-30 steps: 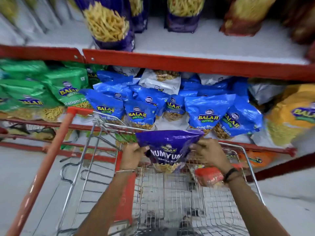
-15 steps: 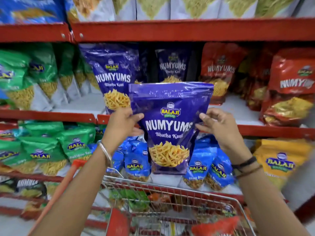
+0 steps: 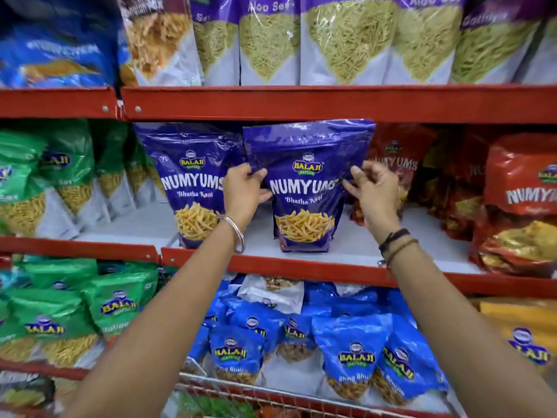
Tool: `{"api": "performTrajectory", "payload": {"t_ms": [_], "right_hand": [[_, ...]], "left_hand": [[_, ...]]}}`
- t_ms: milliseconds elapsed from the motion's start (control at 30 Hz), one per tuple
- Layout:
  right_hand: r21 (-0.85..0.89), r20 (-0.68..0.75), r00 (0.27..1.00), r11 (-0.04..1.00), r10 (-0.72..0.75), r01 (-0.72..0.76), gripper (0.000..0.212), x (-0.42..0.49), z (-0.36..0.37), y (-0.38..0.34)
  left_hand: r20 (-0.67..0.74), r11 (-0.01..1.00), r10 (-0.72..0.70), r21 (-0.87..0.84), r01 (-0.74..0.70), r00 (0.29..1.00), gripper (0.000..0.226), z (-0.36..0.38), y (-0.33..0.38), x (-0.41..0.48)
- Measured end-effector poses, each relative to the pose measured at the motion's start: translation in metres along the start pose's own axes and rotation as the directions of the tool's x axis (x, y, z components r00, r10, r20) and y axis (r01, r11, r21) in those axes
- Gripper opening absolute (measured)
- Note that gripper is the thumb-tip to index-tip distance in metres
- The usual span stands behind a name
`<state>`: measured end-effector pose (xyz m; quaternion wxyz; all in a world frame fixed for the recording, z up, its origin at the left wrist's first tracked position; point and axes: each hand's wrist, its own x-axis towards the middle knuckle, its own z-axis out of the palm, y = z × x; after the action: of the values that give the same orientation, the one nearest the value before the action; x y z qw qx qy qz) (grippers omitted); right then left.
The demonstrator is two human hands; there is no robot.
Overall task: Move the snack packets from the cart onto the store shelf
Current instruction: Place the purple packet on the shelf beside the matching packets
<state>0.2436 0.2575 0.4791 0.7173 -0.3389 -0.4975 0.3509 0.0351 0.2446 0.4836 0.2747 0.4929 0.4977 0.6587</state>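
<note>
A purple Numyums snack packet (image 3: 304,188) stands upright on the white middle shelf (image 3: 355,245), its base near the red front lip. My left hand (image 3: 244,191) grips the packet's left edge. On the right edge, my right hand (image 3: 373,191) pinches it with thumb and fingertips. A second, identical purple packet (image 3: 187,182) stands just to the left, touching my left hand. Only the wire rim of the cart (image 3: 241,393) shows at the bottom, with green and red packets blurred inside.
Red Numyums packets (image 3: 518,200) fill the middle shelf's right side and green packets (image 3: 45,182) its left. White-and-purple packets (image 3: 346,40) line the shelf above. Blue packets (image 3: 352,357) crowd the shelf below, over the cart.
Both hands lifted the purple packet out of the cart, raised it to the middle shelf and set it upright beside the other purple packet. The view tilted upward.
</note>
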Motion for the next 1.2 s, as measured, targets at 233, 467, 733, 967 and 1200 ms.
{"api": "performTrajectory", "payload": {"t_ms": [233, 467, 733, 967, 1200], "right_hand": [[0.048, -0.061, 0.992, 0.993, 0.11, -0.107, 0.024, 0.05, 0.009, 0.046], [-0.043, -0.044, 0.979, 0.979, 0.198, -0.2, 0.025, 0.066, 0.009, 0.057], [-0.292, 0.231, 0.83, 0.85, 0.508, -0.439, 0.072, 0.001, -0.012, 0.096], [-0.358, 0.211, 0.836, 0.836, 0.506, -0.416, 0.074, -0.017, -0.012, 0.084], [-0.412, 0.203, 0.858, 0.836, 0.472, -0.362, 0.073, -0.046, -0.026, 0.068]], "left_hand": [[-0.007, 0.998, -0.046, 0.045, 0.046, 0.999, 0.022, 0.026, -0.028, 0.044], [-0.03, 0.971, 0.017, 0.237, -0.01, 0.999, 0.022, 0.032, -0.05, 0.074], [0.311, 0.996, -0.067, 0.074, 0.046, 0.948, 0.06, 0.038, -0.104, -0.006], [0.46, 0.988, -0.137, 0.121, 0.091, 0.877, 0.057, 0.018, -0.113, -0.004], [0.501, 0.986, -0.167, 0.059, 0.159, 0.849, 0.063, -0.011, -0.092, -0.034]]}}
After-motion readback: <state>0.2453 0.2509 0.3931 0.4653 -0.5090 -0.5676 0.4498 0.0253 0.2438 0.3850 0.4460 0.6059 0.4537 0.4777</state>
